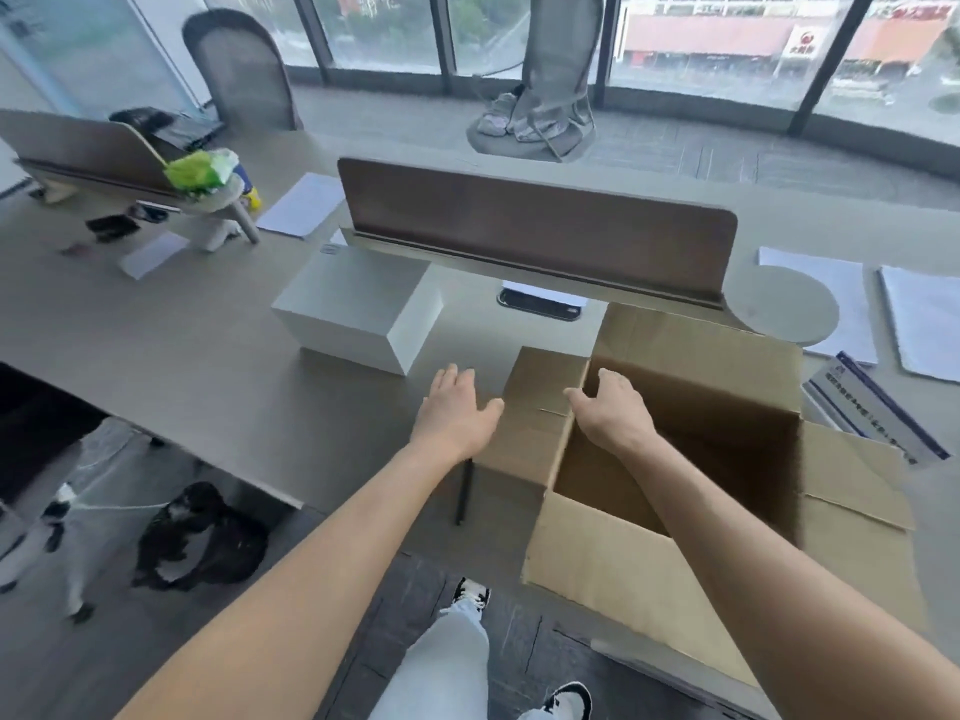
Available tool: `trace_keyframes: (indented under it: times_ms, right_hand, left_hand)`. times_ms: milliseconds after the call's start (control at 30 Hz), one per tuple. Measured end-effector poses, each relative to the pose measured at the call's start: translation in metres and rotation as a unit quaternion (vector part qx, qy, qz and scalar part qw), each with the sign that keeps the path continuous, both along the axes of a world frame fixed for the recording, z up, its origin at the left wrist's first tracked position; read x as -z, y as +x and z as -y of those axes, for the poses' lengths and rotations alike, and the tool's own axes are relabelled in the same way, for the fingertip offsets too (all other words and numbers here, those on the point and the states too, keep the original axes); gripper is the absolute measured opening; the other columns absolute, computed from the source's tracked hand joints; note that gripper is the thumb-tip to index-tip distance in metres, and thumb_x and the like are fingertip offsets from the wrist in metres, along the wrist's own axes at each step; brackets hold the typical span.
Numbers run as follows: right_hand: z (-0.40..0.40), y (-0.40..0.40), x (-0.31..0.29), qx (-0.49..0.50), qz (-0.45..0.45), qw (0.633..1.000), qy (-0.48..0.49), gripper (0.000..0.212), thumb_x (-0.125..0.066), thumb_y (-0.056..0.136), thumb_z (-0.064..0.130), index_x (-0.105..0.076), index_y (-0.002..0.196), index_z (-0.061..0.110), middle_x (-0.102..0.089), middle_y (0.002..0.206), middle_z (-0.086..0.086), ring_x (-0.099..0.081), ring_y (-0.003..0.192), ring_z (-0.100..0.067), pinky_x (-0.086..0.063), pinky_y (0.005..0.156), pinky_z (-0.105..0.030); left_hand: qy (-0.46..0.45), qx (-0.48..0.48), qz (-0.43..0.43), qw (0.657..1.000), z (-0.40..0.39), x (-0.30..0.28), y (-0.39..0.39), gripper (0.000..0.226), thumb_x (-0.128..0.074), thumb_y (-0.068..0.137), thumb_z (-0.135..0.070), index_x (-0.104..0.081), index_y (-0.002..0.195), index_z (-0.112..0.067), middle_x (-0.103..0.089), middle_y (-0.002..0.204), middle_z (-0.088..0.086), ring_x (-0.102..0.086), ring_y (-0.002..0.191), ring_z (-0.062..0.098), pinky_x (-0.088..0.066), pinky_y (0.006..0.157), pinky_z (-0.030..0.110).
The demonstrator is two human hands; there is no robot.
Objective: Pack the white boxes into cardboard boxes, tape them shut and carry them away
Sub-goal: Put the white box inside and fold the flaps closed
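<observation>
Open cardboard box [675,511] at desk [182,356] edge, flaps out, nothing visible inside. Right hand [613,407] curls over its left wall near the far corner, gripping the rim. Left hand [454,407] hovers beside the left flap, fingers spread, holding nothing. Farther back, white box [358,309] on desk, before brown divider [535,220].

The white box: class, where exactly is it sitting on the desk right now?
In the head view, the white box sits on the desk, left of the open cardboard box, before the brown divider.
</observation>
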State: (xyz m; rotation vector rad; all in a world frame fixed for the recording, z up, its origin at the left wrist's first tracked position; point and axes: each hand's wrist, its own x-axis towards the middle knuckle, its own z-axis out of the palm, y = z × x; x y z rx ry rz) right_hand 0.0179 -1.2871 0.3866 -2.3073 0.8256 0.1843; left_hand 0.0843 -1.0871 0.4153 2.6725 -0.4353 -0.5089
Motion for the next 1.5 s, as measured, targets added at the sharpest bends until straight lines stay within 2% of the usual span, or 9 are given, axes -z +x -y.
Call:
trace_keyframes:
  times_ms: [200, 267, 467, 833, 1033, 1133, 1267, 1400, 1500]
  right_hand:
    - [-0.062, 0.071, -0.015, -0.049, 0.008, 0.999, 0.019, 0.056, -0.055, 0.095, 0.05, -0.054, 0.134, 0.009, -0.056, 0.139, -0.014, -0.055, 0.124, -0.034, -0.048, 0.103, -0.048]
    - [-0.079, 0.096, -0.013, -0.063, 0.0, 0.998, 0.017, 0.055, -0.054, 0.094, 0.053, -0.055, 0.129, 0.01, -0.057, 0.136, -0.015, -0.056, 0.121, -0.034, -0.049, 0.102, -0.049]
    - [-0.132, 0.192, -0.004, -0.085, -0.032, 0.996, 0.001, 0.066, -0.048, 0.102, 0.048, -0.04, 0.149, 0.002, -0.044, 0.152, -0.018, -0.04, 0.141, -0.034, -0.036, 0.112, -0.044]
    - [-0.211, 0.37, 0.039, 0.03, -0.073, 0.995, 0.064, 0.056, -0.05, 0.1, 0.041, -0.043, 0.137, 0.0, -0.049, 0.14, -0.024, -0.05, 0.127, -0.039, -0.042, 0.1, -0.043]
    - [-0.234, 0.418, 0.07, 0.135, -0.065, 0.984, 0.1, 0.081, -0.048, 0.098, 0.04, -0.01, 0.155, -0.004, -0.038, 0.148, -0.025, -0.042, 0.136, -0.04, -0.038, 0.107, -0.044]
    - [-0.242, 0.43, 0.084, 0.197, -0.04, 0.975, 0.091, 0.088, -0.046, 0.099, 0.04, 0.004, 0.158, -0.002, -0.034, 0.151, -0.025, -0.042, 0.136, -0.042, -0.037, 0.108, -0.046]
    - [-0.249, 0.435, 0.1, 0.243, 0.0, 0.967, 0.072, 0.084, -0.05, 0.097, 0.051, -0.008, 0.157, 0.009, -0.042, 0.144, -0.021, -0.052, 0.124, -0.044, -0.042, 0.099, -0.048]
    - [-0.246, 0.432, 0.111, 0.276, 0.027, 0.958, 0.074, 0.076, -0.057, 0.09, 0.062, -0.028, 0.144, 0.019, -0.054, 0.132, -0.015, -0.057, 0.118, -0.037, -0.046, 0.094, -0.045]
    - [-0.241, 0.431, 0.114, 0.29, 0.032, 0.951, 0.099, 0.065, -0.063, 0.087, 0.063, -0.043, 0.123, 0.013, -0.063, 0.12, -0.008, -0.06, 0.11, -0.032, -0.047, 0.086, -0.038]
  left_hand:
    - [-0.023, -0.084, 0.021, 0.996, -0.067, -0.01, 0.06, 0.055, -0.052, 0.095, -0.046, -0.05, 0.136, -0.009, -0.049, 0.139, 0.008, -0.038, 0.135, 0.025, -0.037, 0.11, 0.046]
    - [-0.021, -0.098, 0.023, 0.995, -0.083, -0.009, 0.083, 0.054, -0.053, 0.096, -0.044, -0.05, 0.135, -0.006, -0.048, 0.14, 0.011, -0.036, 0.137, 0.027, -0.035, 0.112, 0.043]
    - [-0.007, -0.105, 0.013, 0.994, -0.128, 0.014, 0.173, 0.061, -0.05, 0.098, -0.045, -0.041, 0.145, -0.006, -0.036, 0.154, 0.012, -0.023, 0.147, 0.026, -0.028, 0.117, 0.044]
    - [0.045, -0.097, 0.0, 0.994, -0.197, 0.058, 0.385, 0.073, -0.052, 0.096, -0.049, -0.033, 0.148, -0.002, -0.033, 0.156, 0.014, -0.022, 0.147, 0.03, -0.029, 0.116, 0.044]
    - [0.06, -0.126, -0.041, 0.989, -0.208, 0.083, 0.46, 0.104, -0.058, 0.086, -0.065, -0.015, 0.155, 0.001, -0.019, 0.163, 0.014, -0.016, 0.151, 0.029, -0.024, 0.118, 0.047]
    - [0.059, -0.135, -0.074, 0.986, -0.205, 0.099, 0.481, 0.119, -0.057, 0.082, -0.074, -0.004, 0.157, 0.001, -0.019, 0.162, 0.014, -0.022, 0.148, 0.029, -0.025, 0.115, 0.049]
    - [0.043, -0.156, -0.079, 0.984, -0.201, 0.117, 0.493, 0.133, -0.064, 0.07, -0.08, -0.002, 0.157, -0.002, -0.024, 0.16, 0.011, -0.025, 0.147, 0.027, -0.028, 0.114, 0.051]
    - [0.013, -0.191, -0.095, 0.977, -0.204, 0.124, 0.504, 0.117, -0.075, 0.058, -0.078, -0.033, 0.14, -0.007, -0.048, 0.14, 0.009, -0.047, 0.13, 0.03, -0.042, 0.099, 0.045]
    - [0.023, -0.196, -0.125, 0.972, -0.206, 0.121, 0.511, 0.109, -0.076, 0.056, -0.079, -0.04, 0.131, -0.009, -0.055, 0.131, 0.008, -0.055, 0.121, 0.032, -0.044, 0.092, 0.042]
